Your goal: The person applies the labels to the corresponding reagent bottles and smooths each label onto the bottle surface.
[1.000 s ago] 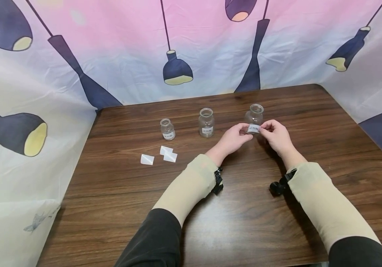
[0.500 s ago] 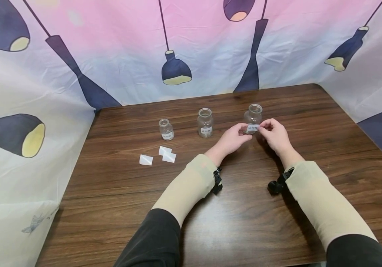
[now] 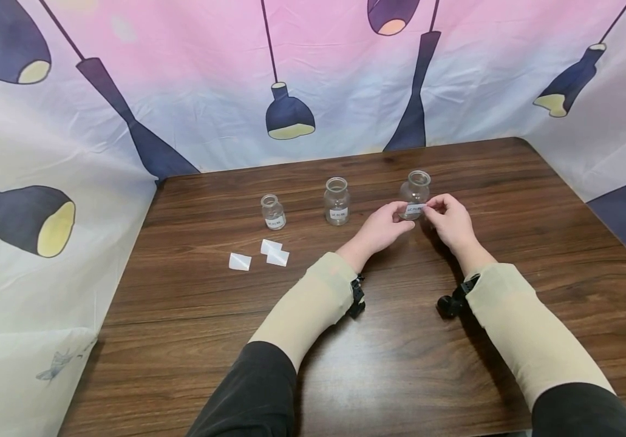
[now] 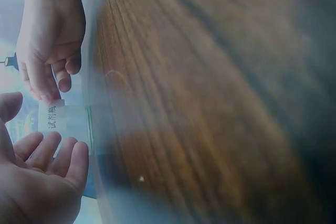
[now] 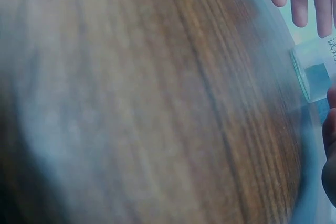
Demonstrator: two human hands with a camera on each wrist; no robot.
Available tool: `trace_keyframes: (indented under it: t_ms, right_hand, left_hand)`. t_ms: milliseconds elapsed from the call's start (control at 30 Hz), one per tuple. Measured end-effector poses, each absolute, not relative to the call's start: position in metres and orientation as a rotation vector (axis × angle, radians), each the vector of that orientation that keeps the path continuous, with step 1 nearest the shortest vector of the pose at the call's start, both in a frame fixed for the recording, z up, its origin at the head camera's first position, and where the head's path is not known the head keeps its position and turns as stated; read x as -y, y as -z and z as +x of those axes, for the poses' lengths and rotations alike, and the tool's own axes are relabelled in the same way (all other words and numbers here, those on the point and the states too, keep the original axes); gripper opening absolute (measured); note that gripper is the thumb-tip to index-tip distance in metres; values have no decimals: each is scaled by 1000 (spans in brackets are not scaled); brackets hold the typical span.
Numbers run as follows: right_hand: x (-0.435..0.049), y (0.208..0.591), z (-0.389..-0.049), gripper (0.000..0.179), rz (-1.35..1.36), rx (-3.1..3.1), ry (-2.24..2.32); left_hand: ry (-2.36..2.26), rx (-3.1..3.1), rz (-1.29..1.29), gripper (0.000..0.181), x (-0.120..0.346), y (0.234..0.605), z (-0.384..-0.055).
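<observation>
A clear glass jar [image 3: 415, 188] stands upright on the table, with a white printed label [image 3: 414, 209] across its lower front. My left hand [image 3: 382, 228] lies at the jar's left side with its fingers extended loosely; the left wrist view shows thumb and fingers well apart. From the right, my right hand [image 3: 451, 223] pinches the label's right end between thumb and fingertips. In the left wrist view, a right fingertip [image 4: 50, 98] meets the label's edge [image 4: 51, 118]. The right wrist view catches only the jar's base [image 5: 310, 77], left fingers [image 5: 299, 3] and part of the right hand [image 5: 329, 150].
Left of the hands stand a middle-sized labelled glass jar [image 3: 337, 200] and a smaller labelled jar [image 3: 274, 212]. In front of the small jar lie several pieces of white paper [image 3: 240, 261]. The brown wooden table [image 3: 192, 340] ends at a printed cloth backdrop [image 3: 225, 121].
Both hands stay at the jar. The label now slants slightly, its right end a little higher than before. Otherwise only small shifts of the head view and right forearm show.
</observation>
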State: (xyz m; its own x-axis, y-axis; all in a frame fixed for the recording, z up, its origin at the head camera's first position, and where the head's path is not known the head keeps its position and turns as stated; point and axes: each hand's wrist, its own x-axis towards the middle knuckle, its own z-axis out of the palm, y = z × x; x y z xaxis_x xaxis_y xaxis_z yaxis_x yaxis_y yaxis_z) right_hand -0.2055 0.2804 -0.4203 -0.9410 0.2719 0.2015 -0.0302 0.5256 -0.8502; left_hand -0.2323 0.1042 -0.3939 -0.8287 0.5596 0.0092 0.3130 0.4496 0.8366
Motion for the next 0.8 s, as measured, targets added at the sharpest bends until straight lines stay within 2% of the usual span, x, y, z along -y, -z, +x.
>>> trace_keyframes:
  t_ms: [467,800]
  right_hand:
    - [-283,423,-206,22,-225,2462,-1376]
    - [-287,415,-207,46,-163,2484,-1395]
  left_hand:
    - [-1364,-2438,709,47,-102,397,-237]
    - [-1368,-2493,660,61,-104,393,-247]
